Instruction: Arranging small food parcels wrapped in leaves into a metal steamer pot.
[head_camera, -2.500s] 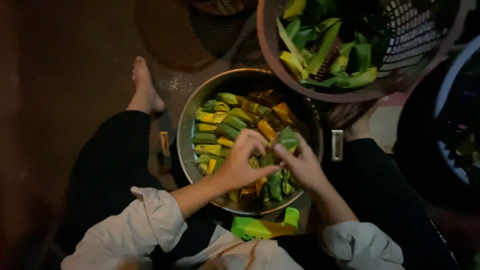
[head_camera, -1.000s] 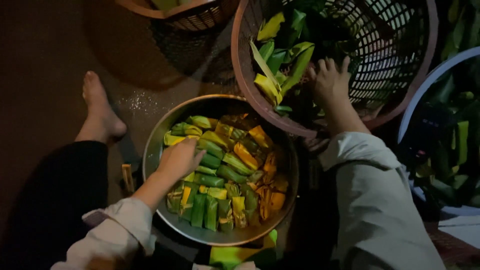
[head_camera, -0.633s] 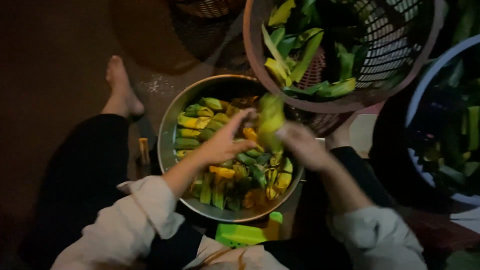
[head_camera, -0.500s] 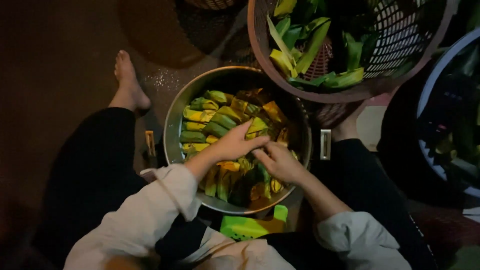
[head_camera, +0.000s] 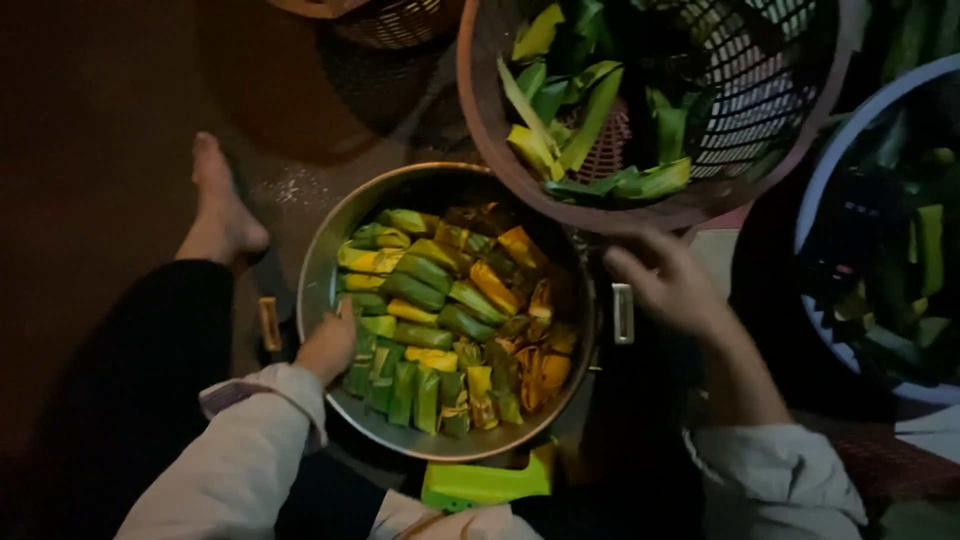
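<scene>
A round metal pot (head_camera: 322, 262) sits on the floor between my legs, packed with several green and yellow leaf-wrapped parcels (head_camera: 440, 310) laid in rows. My left hand (head_camera: 328, 345) is at the pot's left inner edge, its fingers tucked down among the parcels and hidden. My right hand (head_camera: 665, 280) hovers outside the pot by its right handle (head_camera: 622, 313), just under the rim of a pinkish plastic basket (head_camera: 478, 120). Its fingers are apart and hold nothing. The basket contains loose green leaf parcels (head_camera: 590, 110).
A blue-rimmed basin (head_camera: 822, 190) with more green leaves stands at the right. My bare foot (head_camera: 222, 210) lies left of the pot. A bright green plastic object (head_camera: 485, 485) sits at the pot's near edge. A woven basket (head_camera: 395, 15) is at the top.
Both hands were together over the middle of the pot with a parcel. Now my right hand has left the pot toward the basket, and my left hand has slid to the pot's left edge.
</scene>
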